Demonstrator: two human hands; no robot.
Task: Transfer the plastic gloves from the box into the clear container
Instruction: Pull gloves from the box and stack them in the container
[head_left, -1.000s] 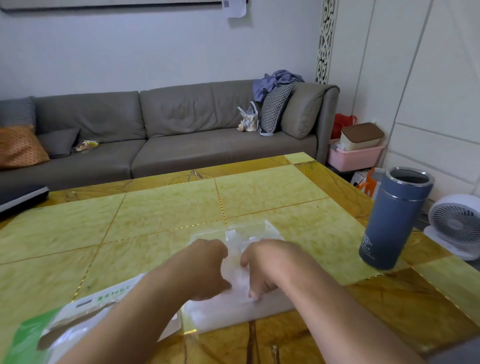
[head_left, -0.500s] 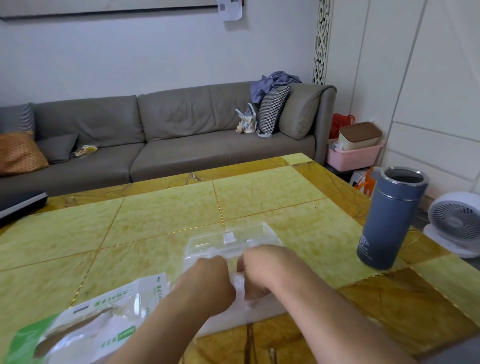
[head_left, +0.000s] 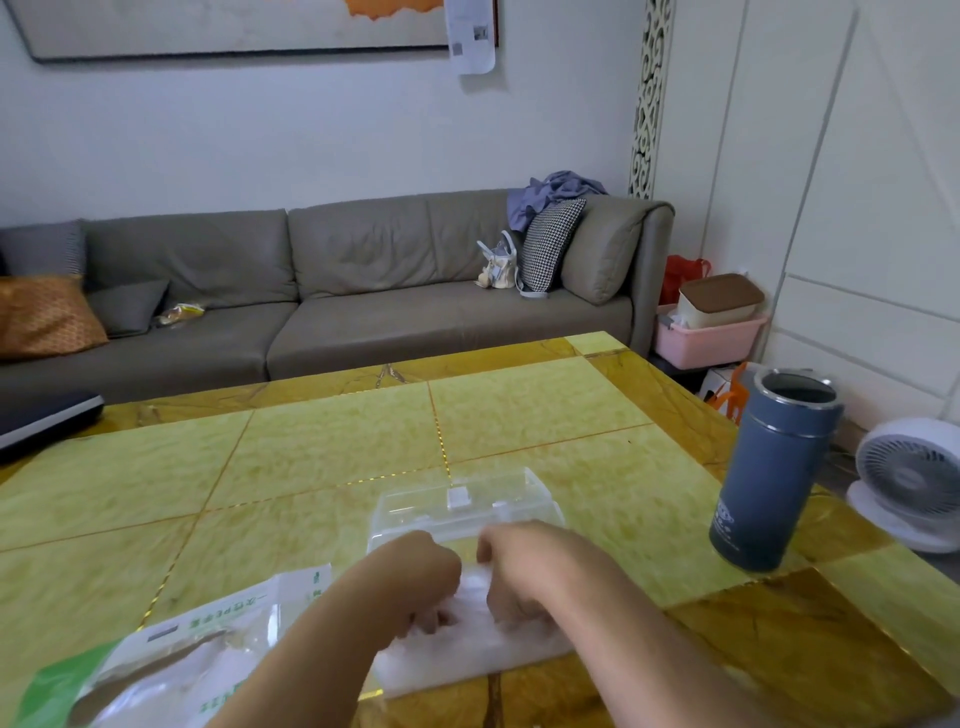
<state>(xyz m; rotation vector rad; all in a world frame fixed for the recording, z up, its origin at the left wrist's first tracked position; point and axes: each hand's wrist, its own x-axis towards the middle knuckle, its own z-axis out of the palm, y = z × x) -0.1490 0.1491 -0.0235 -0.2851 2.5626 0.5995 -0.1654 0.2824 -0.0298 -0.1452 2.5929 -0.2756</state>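
Both our hands, left (head_left: 421, 577) and right (head_left: 524, 577), curl their fingers onto the gloves (head_left: 467, 649), a flat stack lying crosswise on the table (head_left: 322, 467), with the container (head_left: 457, 506) just beyond our knuckles and the box (head_left: 171, 660) at our left.

The far half of the worktop (head_left: 332, 457) is lying bare, giving a hand open passage from the sofa side. On the right, a blue flask (head_left: 769, 467) is standing upright near the edge, well apart from the clear container (head_left: 467, 504), leaving a wide lane between them. At the near left, the green-and-white gloves box (head_left: 171, 660) is lying flat, just beside the left forearm and crowding that corner. A dark flat object (head_left: 47, 421) is sitting at the far left edge. Both forearms are blocking the near middle.
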